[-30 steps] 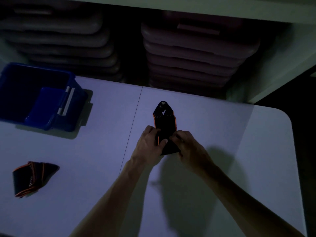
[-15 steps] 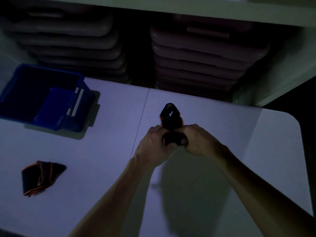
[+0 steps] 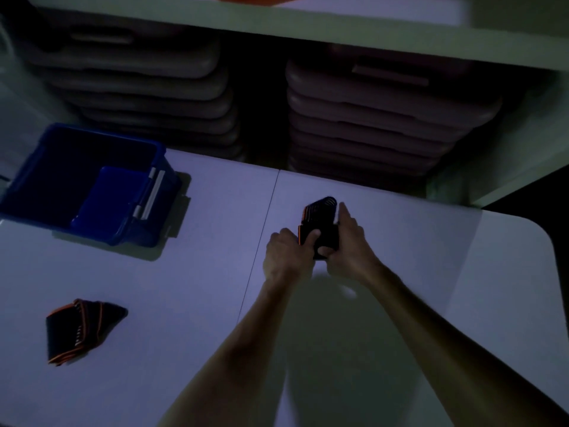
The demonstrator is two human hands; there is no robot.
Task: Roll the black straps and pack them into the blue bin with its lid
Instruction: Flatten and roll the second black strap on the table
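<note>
The rolling step is in hand, by the look of it. Near the middle of the frame, on the white bench (image 3: 400, 257), both hands work one black strap (image 3: 320, 217). The left hand (image 3: 284, 255) grips the rolled part from the left, thumb laid across it, fingers curled round. The right hand (image 3: 349, 241) pinches the same roll from the right with its thumb underneath, its forefinger stretched up along the strap's free end.

That free end, a looped tip, points toward the top of the frame, away from the person — so the strap's long axis runs roughly bottom to top, tilted slightly left, and the roll's own axis lies across it.

The next move probably calls for winding the short remaining length tight without letting the coil slacken, then carrying it to the blue bin (image 3: 34, 180) at the upper left, where its lid (image 3: 110, 198) leans inside. A second strap (image 3: 80, 331), folded loosely with orange edging, waits at the lower left — not yet rolled.
</note>
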